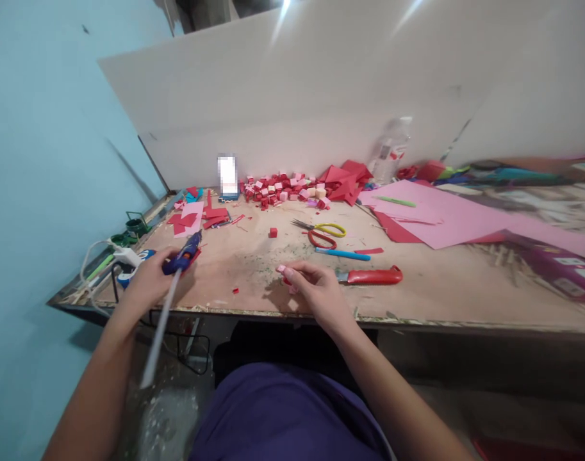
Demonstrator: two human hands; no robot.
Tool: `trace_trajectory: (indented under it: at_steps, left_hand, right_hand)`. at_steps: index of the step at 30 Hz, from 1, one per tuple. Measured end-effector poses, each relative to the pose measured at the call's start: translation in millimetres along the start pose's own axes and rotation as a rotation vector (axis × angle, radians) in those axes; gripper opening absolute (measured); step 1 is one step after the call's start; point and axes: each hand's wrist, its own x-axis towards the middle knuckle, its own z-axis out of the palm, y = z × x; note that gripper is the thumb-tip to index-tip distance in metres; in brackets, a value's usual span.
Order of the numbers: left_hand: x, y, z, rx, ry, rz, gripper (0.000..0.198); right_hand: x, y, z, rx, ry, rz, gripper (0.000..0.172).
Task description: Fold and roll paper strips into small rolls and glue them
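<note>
My left hand (150, 276) is closed around a blue glue gun (184, 253) with a long white glue stick (160, 326) sticking out of its back toward me, near the table's left front corner. My right hand (311, 288) is closed in a pinch on a small pink cube (281, 269) at the table's front edge. A red-handled utility knife (371, 276) lies just right of that hand. A single red cube (273, 232) sits on the bare wood farther back.
Yellow-and-red scissors (323, 232) and a blue pen (343, 254) lie mid-table. A heap of red and pink cubes (285, 189) and folded red paper (347, 176) lie at the back. Pink sheets (446, 218) cover the right. A plastic bottle (391, 150) and cables (97, 256) stand at the edges.
</note>
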Motion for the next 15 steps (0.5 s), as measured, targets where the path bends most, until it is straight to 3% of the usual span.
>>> trace_trajectory:
  at_steps: [6,9,13,15]
  left_hand:
    - [28.4,-24.6,-4.5,0.211,-0.111,0.054,0.048]
    - [26.6,-27.0,-1.9,0.319,-0.036,0.101,0.051]
    - [3.8,11.5,2.1,0.271,0.248,0.247,0.038]
    - [-12.1,44.4,10.2,0.045,0.181,0.29,0.029]
  right_hand:
    - [-1.0,-3.0,0.0,0.047,0.01,0.043,0.035]
    - [-1.3,-3.9,-0.4,0.043,0.008,0.041,0.035]
    - [-1.7,-4.4,-0.8,0.067,-0.05,0.046,0.032]
    - [-1.5,-2.9,-1.3,0.116,-0.095,0.055,0.031]
